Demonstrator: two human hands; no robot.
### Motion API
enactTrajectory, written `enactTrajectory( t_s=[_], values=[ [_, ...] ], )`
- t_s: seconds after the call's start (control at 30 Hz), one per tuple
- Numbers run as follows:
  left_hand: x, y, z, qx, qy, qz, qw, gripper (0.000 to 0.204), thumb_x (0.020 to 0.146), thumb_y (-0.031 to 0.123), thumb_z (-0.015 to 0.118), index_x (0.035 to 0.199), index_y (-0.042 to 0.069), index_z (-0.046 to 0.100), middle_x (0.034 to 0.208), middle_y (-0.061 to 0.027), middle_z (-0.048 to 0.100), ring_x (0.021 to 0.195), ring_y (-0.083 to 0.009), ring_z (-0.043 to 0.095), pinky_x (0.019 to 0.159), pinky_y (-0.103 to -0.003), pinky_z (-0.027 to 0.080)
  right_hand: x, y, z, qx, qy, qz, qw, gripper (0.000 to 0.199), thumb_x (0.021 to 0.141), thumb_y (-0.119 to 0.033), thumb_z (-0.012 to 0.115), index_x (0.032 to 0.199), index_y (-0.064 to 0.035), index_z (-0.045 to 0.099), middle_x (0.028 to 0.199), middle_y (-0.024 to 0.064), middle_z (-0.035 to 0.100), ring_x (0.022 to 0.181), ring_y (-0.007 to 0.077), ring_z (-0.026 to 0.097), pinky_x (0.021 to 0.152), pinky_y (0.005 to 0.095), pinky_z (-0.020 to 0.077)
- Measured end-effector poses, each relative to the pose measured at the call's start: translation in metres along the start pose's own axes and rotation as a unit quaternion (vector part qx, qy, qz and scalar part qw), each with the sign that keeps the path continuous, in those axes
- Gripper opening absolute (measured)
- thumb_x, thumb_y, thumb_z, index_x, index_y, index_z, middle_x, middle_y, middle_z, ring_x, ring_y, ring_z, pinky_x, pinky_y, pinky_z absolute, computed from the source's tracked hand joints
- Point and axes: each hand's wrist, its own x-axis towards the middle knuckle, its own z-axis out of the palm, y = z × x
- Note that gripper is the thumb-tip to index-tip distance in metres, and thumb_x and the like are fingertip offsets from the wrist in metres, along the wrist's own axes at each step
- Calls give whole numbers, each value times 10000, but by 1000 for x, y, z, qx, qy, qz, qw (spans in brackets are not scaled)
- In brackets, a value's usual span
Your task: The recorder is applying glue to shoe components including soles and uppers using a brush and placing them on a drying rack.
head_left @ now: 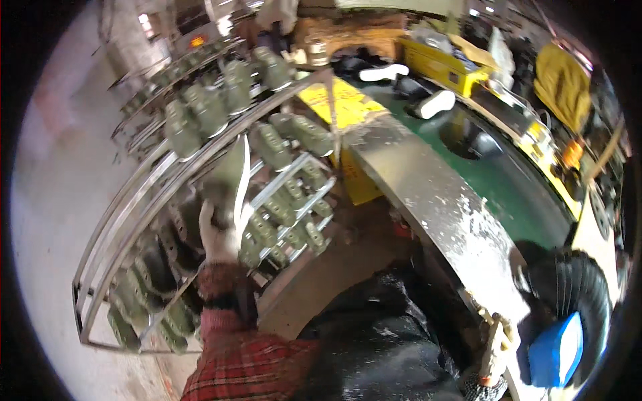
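Observation:
My left hand (217, 230), in a pale glove, reaches out over a metal rack (194, 160). Its fingers close round the near end of an olive-green shoe last (229, 177) with a white sole-like edge, its tip pointing away from me. Several more olive-green lasts (160, 260) hang or sit in rows on the rack around and below that hand. My right hand (498, 347), also gloved, is low on the right beside the near end of a worn metal ledge (461, 220). Its fingers are curled, and what they may hold is too unclear to name.
Right of the ledge runs a green belt (468, 177) carrying dark shoes with white soles (435, 105). A yellow crate (438, 65) stands at its far side. A blue container (556, 351) and a black ribbed hose (578, 281) sit near my right hand.

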Motion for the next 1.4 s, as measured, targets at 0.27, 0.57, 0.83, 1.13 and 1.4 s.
enactTrajectory(
  t_s=[0.27,0.57,0.83,1.13,1.4],
  values=[
    [-80,-1,165,-347,-255,-356,829,898,753,609,578,1358,-29,396,1169,-259,547,856,-364,560,667,-428,482,27,-36,-128,-256,368,-253,857,298,964,-56,497,1243,10,580,1153,154,630,994,240,625,861,315,493],
    [-128,-88,290,-303,-336,-605,655,792,824,521,595,1377,-2,374,1185,-344,525,990,-520,546,783,-616,538,4,10,-241,-226,403,-61,885,222,896,-233,657,938,-15,678,763,-3,614,700,82,529,634,244,425],
    [-136,-116,205,-380,-293,-787,388,802,848,615,519,1344,-7,419,1272,-321,503,1039,-447,600,732,-448,525,-35,5,-254,-187,380,-14,906,193,918,-176,626,936,10,673,802,-7,614,731,58,517,662,205,404],
    [-132,-157,208,-337,-319,-691,555,874,851,763,330,1218,-5,525,911,-292,621,694,-452,637,585,-544,559,71,-57,4,-147,-100,-312,933,215,840,-176,692,982,-14,688,857,98,705,757,153,663,684,310,541],
    [-124,-187,173,-294,-254,-764,515,888,848,759,352,1441,99,365,1298,-226,522,1027,-443,590,869,-641,470,117,-19,40,215,-89,43,972,199,908,-174,644,924,23,667,857,81,707,781,105,656,703,243,532]
  ],
)
